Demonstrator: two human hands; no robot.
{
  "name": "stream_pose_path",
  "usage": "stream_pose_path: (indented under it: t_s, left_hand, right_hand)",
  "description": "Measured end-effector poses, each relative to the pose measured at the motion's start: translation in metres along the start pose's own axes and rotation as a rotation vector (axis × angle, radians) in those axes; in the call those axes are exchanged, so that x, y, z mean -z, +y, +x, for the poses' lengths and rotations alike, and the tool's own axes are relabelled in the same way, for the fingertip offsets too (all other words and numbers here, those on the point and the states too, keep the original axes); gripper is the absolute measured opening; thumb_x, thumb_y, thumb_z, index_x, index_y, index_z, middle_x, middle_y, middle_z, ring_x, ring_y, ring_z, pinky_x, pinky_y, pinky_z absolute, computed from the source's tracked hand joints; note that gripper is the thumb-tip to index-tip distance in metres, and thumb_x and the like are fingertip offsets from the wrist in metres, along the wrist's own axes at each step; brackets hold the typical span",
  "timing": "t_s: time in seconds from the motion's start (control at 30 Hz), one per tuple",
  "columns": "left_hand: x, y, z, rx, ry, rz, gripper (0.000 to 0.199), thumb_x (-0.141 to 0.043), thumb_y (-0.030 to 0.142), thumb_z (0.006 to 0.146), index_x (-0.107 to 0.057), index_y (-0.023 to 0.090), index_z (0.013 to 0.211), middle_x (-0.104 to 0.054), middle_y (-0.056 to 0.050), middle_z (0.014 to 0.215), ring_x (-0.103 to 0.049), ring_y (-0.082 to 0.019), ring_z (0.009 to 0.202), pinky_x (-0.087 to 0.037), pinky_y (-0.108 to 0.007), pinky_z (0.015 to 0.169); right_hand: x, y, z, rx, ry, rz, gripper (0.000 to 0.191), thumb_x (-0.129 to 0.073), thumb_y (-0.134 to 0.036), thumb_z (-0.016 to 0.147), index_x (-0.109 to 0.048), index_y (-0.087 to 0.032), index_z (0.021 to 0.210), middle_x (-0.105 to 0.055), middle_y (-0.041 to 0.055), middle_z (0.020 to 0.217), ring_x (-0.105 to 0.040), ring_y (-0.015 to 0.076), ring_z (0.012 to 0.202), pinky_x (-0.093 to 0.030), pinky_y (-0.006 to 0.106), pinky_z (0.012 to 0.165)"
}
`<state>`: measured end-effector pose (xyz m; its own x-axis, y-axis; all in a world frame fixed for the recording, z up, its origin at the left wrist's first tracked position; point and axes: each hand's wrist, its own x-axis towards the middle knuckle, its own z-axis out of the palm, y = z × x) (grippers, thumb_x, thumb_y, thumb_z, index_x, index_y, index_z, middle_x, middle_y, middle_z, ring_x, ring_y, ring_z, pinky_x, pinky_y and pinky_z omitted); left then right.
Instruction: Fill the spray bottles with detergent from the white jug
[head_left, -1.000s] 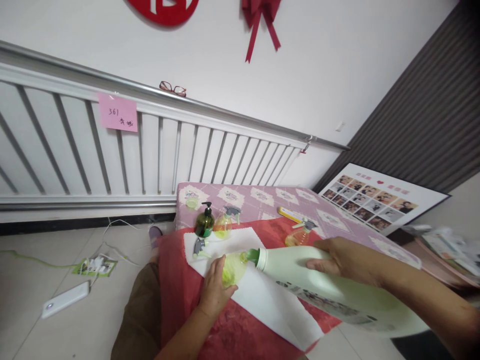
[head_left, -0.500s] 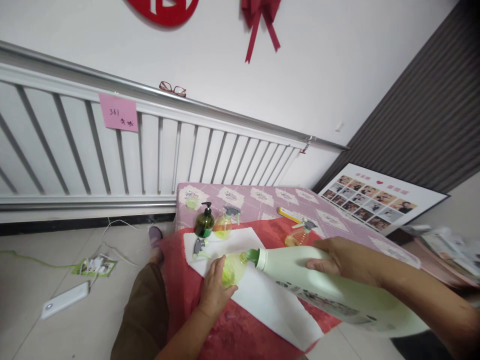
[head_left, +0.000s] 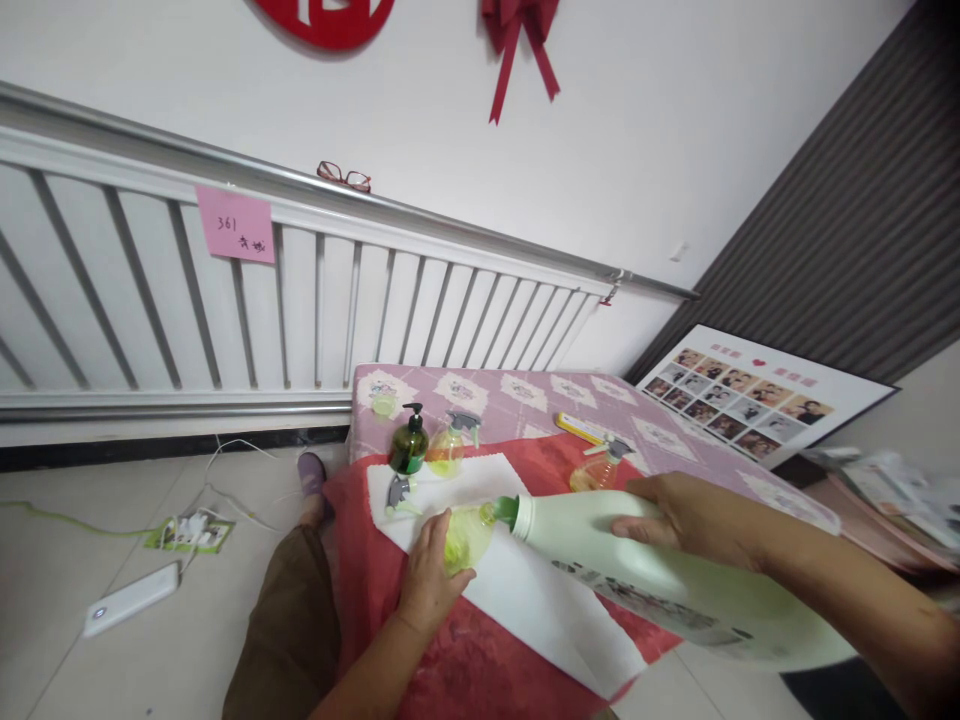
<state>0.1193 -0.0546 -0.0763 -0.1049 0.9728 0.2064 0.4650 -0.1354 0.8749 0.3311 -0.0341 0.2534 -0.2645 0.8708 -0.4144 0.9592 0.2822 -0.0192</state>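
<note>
My right hand (head_left: 667,515) is closed on the handle of a big pale green jug (head_left: 600,535), tipped so its green spout meets the mouth of a clear bottle. That bottle (head_left: 466,540), tilted with yellow-green liquid inside, is gripped by my left hand (head_left: 433,575) over the white cloth (head_left: 555,610). Just behind it lies a grey spray trigger head (head_left: 400,490). A dark green pump bottle (head_left: 409,443) and a clear spray bottle (head_left: 448,450) stand at the cloth's far edge. Partly behind the jug is another spray bottle (head_left: 596,470), with orange-tinted contents.
Under the white cloth lies a red cloth (head_left: 495,665) on a purple patterned tablecloth (head_left: 517,395). A yellow-and-white box (head_left: 577,428) and a pale green cap (head_left: 384,406) rest there. A radiator (head_left: 300,300) runs behind; cables and a power bank (head_left: 131,598) are on the floor.
Both hands, the jug and the bottle hold almost the same position, spout at the bottle's mouth. The view has shifted very slightly.
</note>
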Motion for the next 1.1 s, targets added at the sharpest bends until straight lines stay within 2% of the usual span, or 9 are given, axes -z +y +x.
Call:
stream_pose_path:
  t_s: [0.37,0.53,0.73,1.1]
  left_hand:
    - [0.0021,0.0013,0.0002,0.007,-0.009,-0.001,0.084,-0.067,0.023,0.065,-0.031,0.016,0.140,-0.042,-0.012,0.141,-0.037,-0.027,0.133,-0.030,-0.039,0.113]
    - [0.0044,0.0032,0.0002,0.008,-0.019,0.001,0.083,-0.066,0.026,0.066,-0.032,0.016,0.140,-0.042,-0.013,0.142,-0.036,-0.027,0.134,-0.030,-0.040,0.113]
    - [0.0059,0.0058,0.0003,0.029,-0.033,-0.001,0.083,-0.065,0.025,0.066,-0.031,0.016,0.141,-0.041,-0.013,0.143,-0.036,-0.027,0.134,-0.030,-0.039,0.113]
    - [0.0029,0.0025,0.0008,0.019,-0.027,0.004,0.085,-0.068,0.024,0.065,-0.031,0.016,0.141,-0.041,-0.013,0.142,-0.036,-0.027,0.134,-0.030,-0.038,0.113]
  right_hand:
    - [0.0013,-0.0031,-0.0025,0.007,-0.003,0.017,0.042,-0.047,-0.060,0.081,-0.062,-0.021,0.084,-0.072,0.0079,0.083,-0.065,0.0255,0.077,-0.045,0.031,0.064]
    - [-0.0008,-0.0032,-0.0023,0.005,0.042,0.021,0.041,-0.049,-0.059,0.079,-0.063,-0.020,0.081,-0.072,0.0087,0.082,-0.065,0.0258,0.076,-0.045,0.031,0.064]
    - [0.0018,-0.0073,-0.0044,0.012,0.021,0.027,0.040,-0.048,-0.058,0.081,-0.062,-0.021,0.079,-0.072,0.0067,0.078,-0.065,0.0235,0.072,-0.045,0.029,0.062]
    - [0.0030,-0.0053,-0.0024,0.008,0.010,-0.001,0.040,-0.048,-0.057,0.082,-0.061,-0.020,0.083,-0.071,0.0077,0.083,-0.065,0.0240,0.076,-0.045,0.030,0.065]
